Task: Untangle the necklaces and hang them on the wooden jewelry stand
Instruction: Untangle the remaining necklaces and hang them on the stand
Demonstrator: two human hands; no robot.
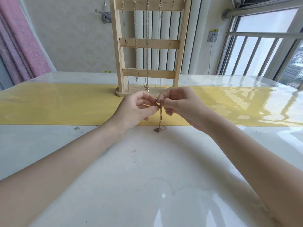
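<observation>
At frame centre both hands — left hand (136, 107), right hand (177, 102) — pinch the gold necklace (160, 118), its tail on the table (147, 177); tease the knot gently — never tug — before the wooden stand (148, 43).

The top of the wooden jewelry stand (148, 41) is cut off by the upper edge, so the hooks are only partly seen. Four chains (146, 46) hang there, their links too fine to tell apart. The fingers (153, 104) of both hands hide the top of the gold necklace (160, 118) — the exact pinch point cannot be made out. Its lower end is a small bunched heap (159, 129) on the desk (147, 177), too small to read any knots. Both forearms run out of frame at the bottom corners.
</observation>
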